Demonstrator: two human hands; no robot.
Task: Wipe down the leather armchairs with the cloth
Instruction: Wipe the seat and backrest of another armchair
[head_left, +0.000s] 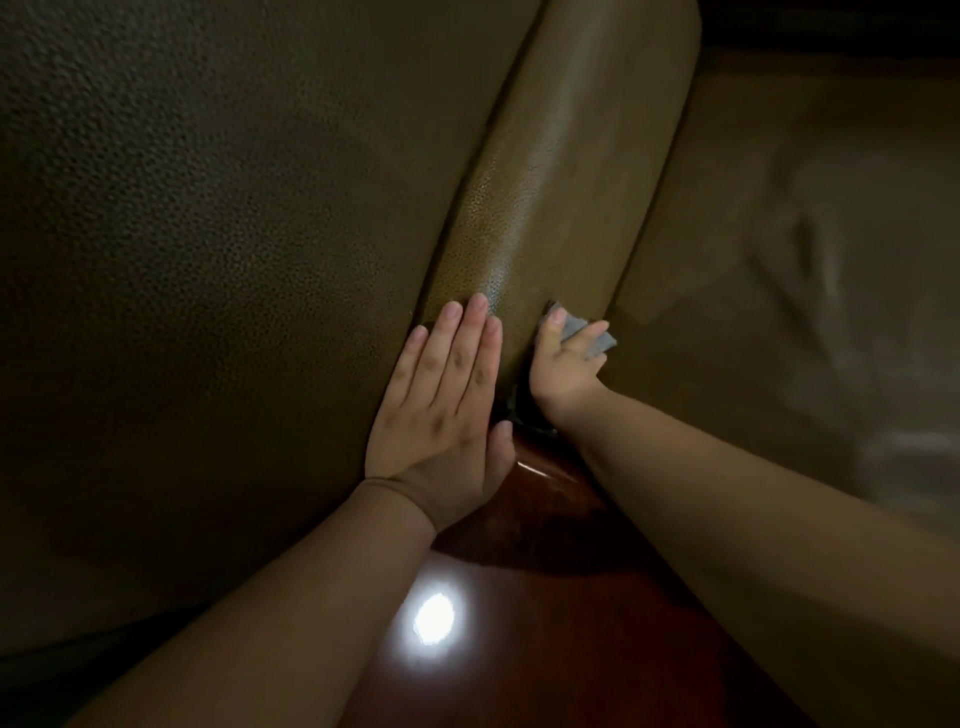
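Note:
A brown leather armchair fills the view. Its padded armrest (561, 156) runs from the top centre down to the middle. My left hand (447, 400) lies flat with straight fingers on the seam between the armrest and the chair's big outer side panel (208, 260). My right hand (569, 358) grips a small grey cloth (582, 330) and presses it against the right side of the armrest's near end. Most of the cloth is hidden under the fingers.
A glossy dark red wooden arm end (519, 571) sits below the hands, with a bright light reflection (434, 618) on it. The seat cushion (805, 260) lies to the right, blurred and dim. The room is dark.

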